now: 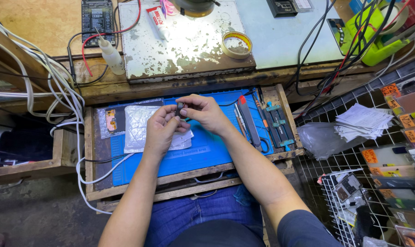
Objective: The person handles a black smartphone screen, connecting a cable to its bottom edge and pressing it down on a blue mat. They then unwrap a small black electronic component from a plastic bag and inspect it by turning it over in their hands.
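A small dark part [179,110] was pinched between the fingertips of the left hand [161,130] and the right hand [206,112], both closed on it from opposite sides, the left from below and left, the right from above and right. What kind of part it was could not be told at that size. It was held in the air just above a blue work mat [203,148], near the mat's upper middle.

Directly beneath the hands a crinkled clear plastic bag [138,126] was spread on the mat, and to its left a small orange-marked component [111,120] was laid. To the right of the right hand, tweezers and a red-tipped tool [246,116] were ranged along the mat's edge, leaving only a narrow gap. The bare mat toward the person was left open. The mat was framed by a wooden tray rim [170,180]; white cables [74,107] were draped past its left side.
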